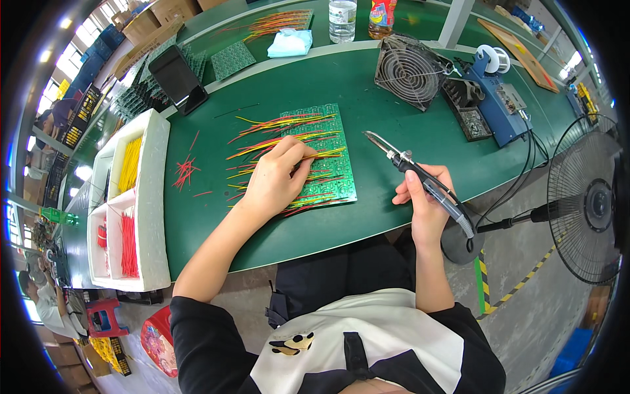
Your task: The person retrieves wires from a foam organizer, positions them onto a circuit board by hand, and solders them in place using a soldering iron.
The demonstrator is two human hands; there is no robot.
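Note:
A green circuit board panel (346, 157) lies on the green table in front of me, with rows of red and yellow wires (262, 127) sticking out to its left. My left hand (279, 174) rests over the wires, thumb and fingertips pinched together at the panel's middle, apparently on a wire; the fingers partly cover what they hold. To the right of the panel, my right hand (426, 200) is closed around a soldering iron (430, 184). Its metal tip points up and left, apart from the board.
At left stands a white foam box (157, 197) of yellow and red wires; loose red wires (186, 172) lie beside it. A black phone (177, 79), square fan (410, 71), blue solder-feed unit (502, 108) and bottle (342, 20) line the back. A pedestal fan (590, 203) stands right.

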